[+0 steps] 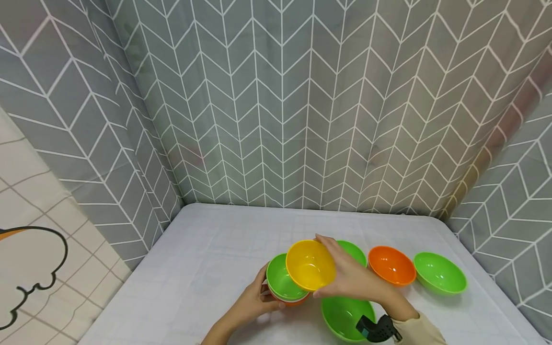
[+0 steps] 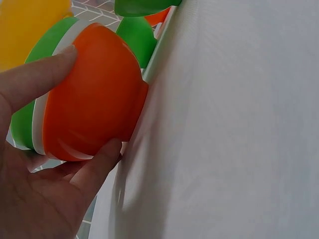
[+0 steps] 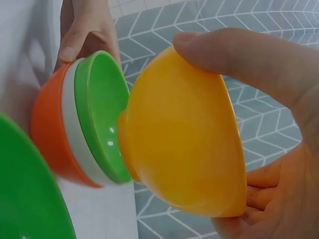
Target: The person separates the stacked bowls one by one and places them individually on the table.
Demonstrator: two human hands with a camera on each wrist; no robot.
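Note:
My right hand (image 1: 347, 275) grips a yellow bowl (image 1: 310, 265) by its rim, thumb on one side and fingers on the other. The yellow bowl is raised beside and partly over a stack on the table. At the top of that stack is a green bowl (image 3: 107, 117), nested in a white bowl (image 3: 79, 129), which sits in an orange bowl (image 2: 94, 94) at the bottom. My left hand (image 1: 254, 298) holds the stack from its left side, thumb and fingers around the bowls' outer walls. In the right wrist view the yellow bowl's foot overlaps the green bowl's opening.
Below my right forearm stands a green bowl (image 1: 347, 318), and another green bowl (image 1: 353, 251) is partly hidden behind that hand. Farther right are an orange bowl (image 1: 391, 266) and a green bowl (image 1: 440, 273). A white cloth covers the table (image 1: 207, 258); patterned curtains (image 1: 280, 105) enclose it.

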